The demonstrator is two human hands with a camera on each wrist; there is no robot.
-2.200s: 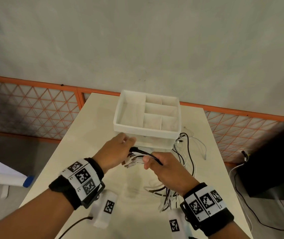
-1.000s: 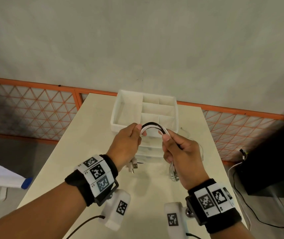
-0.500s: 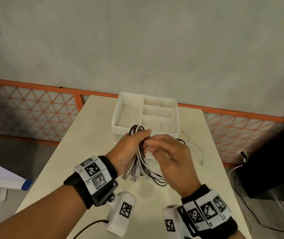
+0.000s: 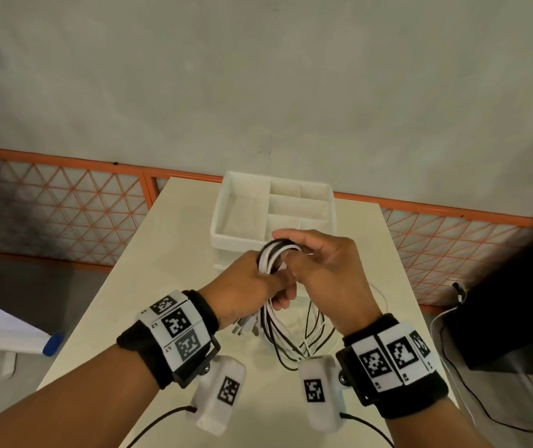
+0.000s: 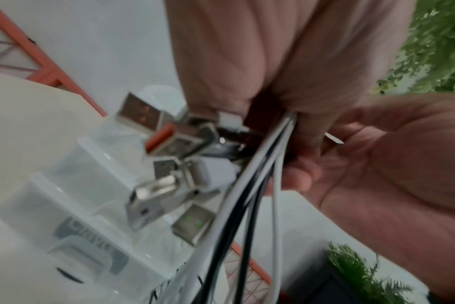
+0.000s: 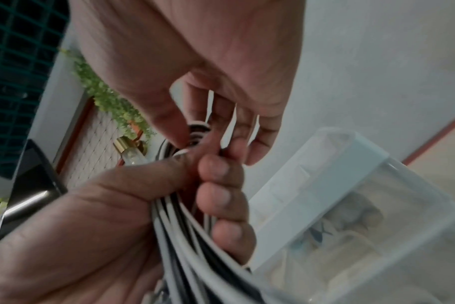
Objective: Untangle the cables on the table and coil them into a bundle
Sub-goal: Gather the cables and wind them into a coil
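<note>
A bunch of white and black cables [image 4: 274,257] is folded into a loop above the table, in front of the white box. My left hand [image 4: 249,281] grips the bunch in its fist just below the loop. My right hand [image 4: 317,260] curls over the loop's top, its thumb pinching the strands. Loose lengths [image 4: 300,334] hang down to the table between my wrists. Several USB plugs [image 5: 174,162] stick out under the left fist. In the right wrist view, the right thumb and fingers pinch the loop [image 6: 198,131], and the left fist holds the strands [image 6: 185,226].
A white organiser box [image 4: 226,218] with open compartments on top and clear drawers [image 5: 73,205] below stands at the far middle of the cream table [image 4: 148,260]. An orange lattice rail [image 4: 64,205] runs behind it. A black case [image 4: 511,312] with loose wires stands off the right edge.
The cables left the table's right side and were gathered into one bunch. In the last half second my right hand came over the loop's top and pinched it.
</note>
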